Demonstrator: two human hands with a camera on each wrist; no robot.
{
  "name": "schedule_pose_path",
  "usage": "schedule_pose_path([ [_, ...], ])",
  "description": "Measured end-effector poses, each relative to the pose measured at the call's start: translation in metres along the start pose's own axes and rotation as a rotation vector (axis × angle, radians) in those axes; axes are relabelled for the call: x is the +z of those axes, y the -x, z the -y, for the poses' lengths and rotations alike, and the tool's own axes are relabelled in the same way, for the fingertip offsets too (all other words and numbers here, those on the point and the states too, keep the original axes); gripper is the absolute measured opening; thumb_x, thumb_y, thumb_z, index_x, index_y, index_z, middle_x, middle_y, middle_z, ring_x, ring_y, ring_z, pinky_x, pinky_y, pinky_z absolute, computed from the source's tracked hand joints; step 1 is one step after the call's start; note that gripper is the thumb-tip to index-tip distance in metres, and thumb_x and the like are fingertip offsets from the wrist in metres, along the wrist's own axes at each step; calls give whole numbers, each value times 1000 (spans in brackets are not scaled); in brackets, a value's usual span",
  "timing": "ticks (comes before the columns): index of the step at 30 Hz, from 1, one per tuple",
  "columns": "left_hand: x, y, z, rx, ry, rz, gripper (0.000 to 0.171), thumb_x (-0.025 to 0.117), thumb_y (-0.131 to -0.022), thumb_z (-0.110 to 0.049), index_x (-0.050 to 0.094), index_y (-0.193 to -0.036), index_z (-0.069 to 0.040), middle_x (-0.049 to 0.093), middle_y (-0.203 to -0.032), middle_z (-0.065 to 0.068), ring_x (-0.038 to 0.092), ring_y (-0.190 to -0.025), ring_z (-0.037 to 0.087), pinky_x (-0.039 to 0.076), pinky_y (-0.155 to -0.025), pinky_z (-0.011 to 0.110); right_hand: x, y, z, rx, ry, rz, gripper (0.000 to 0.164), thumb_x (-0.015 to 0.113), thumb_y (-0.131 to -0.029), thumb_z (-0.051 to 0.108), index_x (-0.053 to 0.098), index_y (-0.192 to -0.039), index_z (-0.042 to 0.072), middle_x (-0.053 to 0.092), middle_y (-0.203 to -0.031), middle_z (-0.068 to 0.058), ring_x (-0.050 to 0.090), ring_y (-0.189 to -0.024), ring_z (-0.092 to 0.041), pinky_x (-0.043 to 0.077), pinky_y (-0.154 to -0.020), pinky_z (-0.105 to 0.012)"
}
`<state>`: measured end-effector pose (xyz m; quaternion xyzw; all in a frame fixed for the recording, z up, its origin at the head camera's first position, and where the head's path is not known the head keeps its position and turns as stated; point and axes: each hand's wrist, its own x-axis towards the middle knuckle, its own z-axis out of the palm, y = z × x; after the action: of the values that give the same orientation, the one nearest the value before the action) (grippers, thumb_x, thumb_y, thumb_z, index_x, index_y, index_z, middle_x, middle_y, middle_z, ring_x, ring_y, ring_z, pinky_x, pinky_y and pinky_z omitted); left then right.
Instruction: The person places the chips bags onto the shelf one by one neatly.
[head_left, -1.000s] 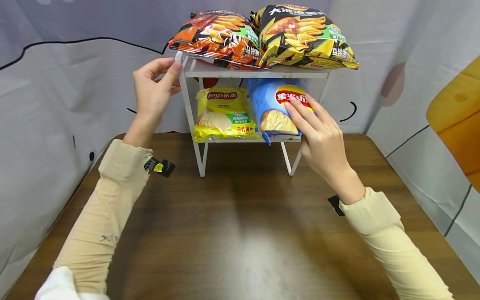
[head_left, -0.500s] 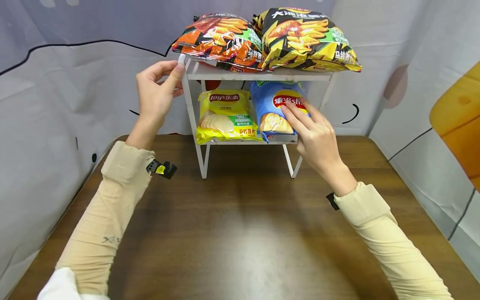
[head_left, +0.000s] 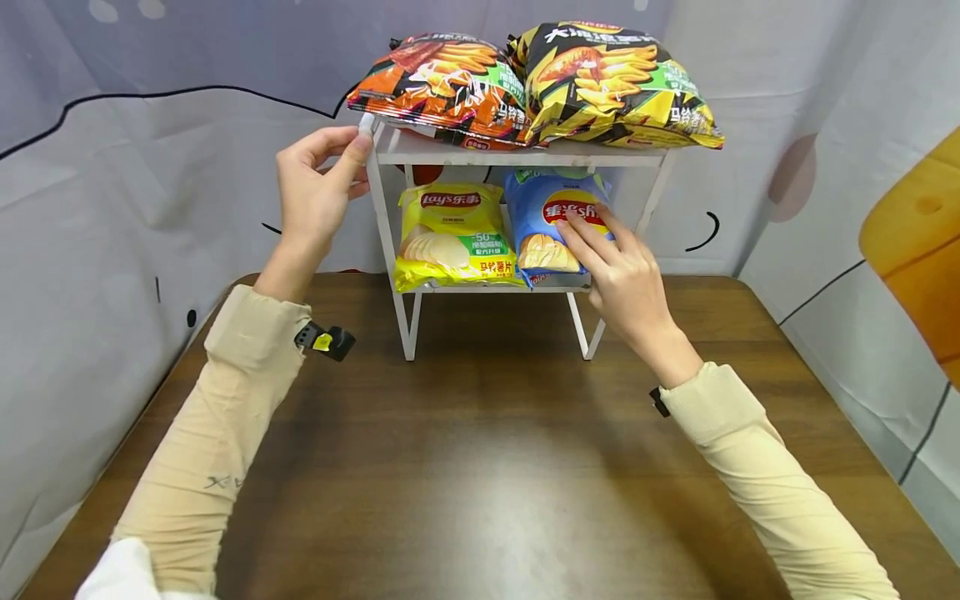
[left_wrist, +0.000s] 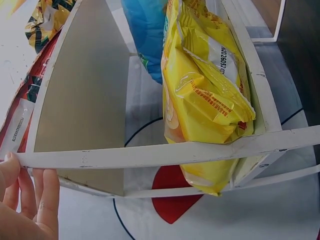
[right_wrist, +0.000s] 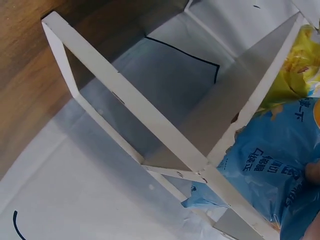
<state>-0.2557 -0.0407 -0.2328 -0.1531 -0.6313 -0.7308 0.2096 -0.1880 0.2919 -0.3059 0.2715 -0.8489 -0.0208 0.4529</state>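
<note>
A white two-tier rack (head_left: 525, 156) stands at the back of the table. My left hand (head_left: 311, 183) pinches its upper left front corner between thumb and fingers, also seen in the left wrist view. On the lower shelf, a blue chip bag (head_left: 531, 218) stands leaning back on the right, its label upside down. The fingers of my right hand (head_left: 626, 279) lie extended across the front of this bag, pressing on it. Beside it, on the left, leans a yellow chip bag (head_left: 453, 229), label upright. The right wrist view shows the blue bag (right_wrist: 265, 160) overlapping the rack's right-hand post.
An orange chip bag (head_left: 442, 83) and a black-and-yellow chip bag (head_left: 607, 87) lie side by side on the top shelf, slightly overhanging its front edge. The brown wooden table (head_left: 450, 467) extends in front, with printed cloth (head_left: 187, 167) hanging behind and at the sides.
My right hand has shifted left, and the blue bag has moved left with it, closer against the yellow bag. The left hand keeps its hold. The head view has tilted slightly.
</note>
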Motion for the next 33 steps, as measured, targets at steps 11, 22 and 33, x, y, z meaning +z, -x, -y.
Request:
schedule_pose_path([
  [11,0,-1,1,-1,9,4,20,73,-85,-15,72,-100,-1,63,-82,-3,59,-56,5,56,-56,14,11,-5,-3,-9,34,-2,64,49,-78,-17,55,-135,11,60,-132,-10,49,-127,-38,49,-93,-55],
  [22,0,-1,1,1,10,1,20,74,-85,-14,72,-100,-1,64,-82,-3,59,-55,5,56,-56,14,16,-2,-4,-22,34,41,63,51,-79,-17,53,-136,8,60,-130,-13,51,-124,-39,49,-94,-55],
  [33,0,0,1,2,0,-5,20,73,-85,-15,72,-100,-1,64,-81,-4,59,-55,4,56,-56,13,18,1,-6,-39,22,63,60,46,-80,-11,52,-137,8,61,-130,-11,52,-122,-38,46,-95,-57],
])
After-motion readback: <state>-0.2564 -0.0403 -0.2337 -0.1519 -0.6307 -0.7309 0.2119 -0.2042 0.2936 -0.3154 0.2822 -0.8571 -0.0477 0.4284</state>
